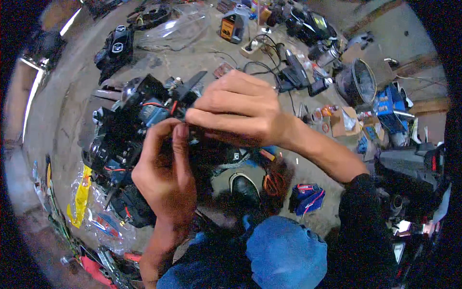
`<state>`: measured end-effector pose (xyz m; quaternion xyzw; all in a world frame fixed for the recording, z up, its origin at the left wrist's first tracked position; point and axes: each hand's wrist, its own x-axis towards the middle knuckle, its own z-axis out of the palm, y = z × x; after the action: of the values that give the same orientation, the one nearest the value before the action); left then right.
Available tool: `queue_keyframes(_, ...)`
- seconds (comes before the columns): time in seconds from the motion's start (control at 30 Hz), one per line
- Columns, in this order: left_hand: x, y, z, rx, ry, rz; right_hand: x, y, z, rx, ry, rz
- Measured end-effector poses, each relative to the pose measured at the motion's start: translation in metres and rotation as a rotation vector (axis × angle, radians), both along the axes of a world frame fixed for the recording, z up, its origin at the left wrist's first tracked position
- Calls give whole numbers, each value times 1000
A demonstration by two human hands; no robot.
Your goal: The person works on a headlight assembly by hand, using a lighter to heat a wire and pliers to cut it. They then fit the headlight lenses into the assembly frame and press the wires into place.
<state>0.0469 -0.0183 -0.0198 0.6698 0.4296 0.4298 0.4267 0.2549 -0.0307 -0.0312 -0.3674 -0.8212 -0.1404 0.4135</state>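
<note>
In the head view my left hand is raised with its thumb and index finger pinched together. My right hand is closed, its fingertips almost meeting those of my left hand. Whatever lies between the fingers is too small and too covered to make out. Behind and below both hands is a large dark assembly of black mechanical parts with loose wires. A grey-blue box with a red wire over it sits in this assembly, just left of the fingertips.
Around lie a dark bottle with an orange label, a drill-like tool, a metal bucket, a blue crate, a yellow strip on clear plastic and a blue box. My shoe stands close below my hands.
</note>
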Motion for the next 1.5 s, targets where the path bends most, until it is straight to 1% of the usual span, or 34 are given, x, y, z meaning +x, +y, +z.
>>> queue_keyframes(0.07,2,-1,1,67,82,36,0,2,-3,41,-25,3)
queue_keyframes(0.1,3,-3,4,-45,43,51,1,3,-2,61,-45,6)
queue_keyframes(0.2,3,-2,2,56,130,65,3,12,-7,153,-56,73)
queue_keyframes(0.23,2,-2,2,9,120,64,3,14,-9,188,-51,106)
queue_keyframes(0.33,2,-2,8,-127,67,60,2,14,-11,98,113,133)
queue_keyframes(0.47,7,-4,14,-253,-27,71,6,18,-11,124,60,194)
queue_keyframes(0.6,7,-4,10,-271,-66,92,7,23,-11,115,86,255)
queue_keyframes(0.67,7,-5,8,-263,-64,120,5,20,-7,60,142,236)
queue_keyframes(0.77,8,-5,5,-243,-15,152,-9,5,3,12,91,-17)
queue_keyframes(0.87,9,-5,0,-143,-10,136,-28,-9,4,-266,313,-161)
queue_keyframes(0.9,9,-5,-1,-119,-3,135,-32,-12,10,-365,320,-225)
queue_keyframes(1.0,10,-4,-4,-36,7,126,-41,-15,20,-540,461,-274)
queue_keyframes(1.03,11,-4,-7,-4,5,123,-40,-13,20,-559,497,-269)
queue_keyframes(1.07,11,-3,-8,29,0,121,-39,-13,27,-720,547,-276)
queue_keyframes(1.13,10,-5,-4,45,102,128,-35,-12,48,-1040,639,-274)
queue_keyframes(1.17,9,-5,-1,62,155,143,-35,-10,39,-971,652,-255)
queue_keyframes(1.27,4,-1,-10,89,7,64,-37,-10,32,-804,624,-220)
queue_keyframes(1.3,-1,0,-4,63,83,42,-39,-13,34,-788,589,-210)
queue_keyframes(1.33,-2,1,-6,40,78,46,-39,-13,32,-703,541,-175)
queue_keyframes(1.4,-5,1,2,73,180,15,-36,-12,20,-538,445,-115)
queue_keyframes(1.43,-3,-1,5,18,176,33,-33,-10,16,-416,331,-87)
queue_keyframes(1.47,-4,1,-1,68,124,8,-29,-7,15,-346,255,-41)
queue_keyframes(1.5,-4,2,-7,108,158,19,-23,-2,15,-278,180,3)
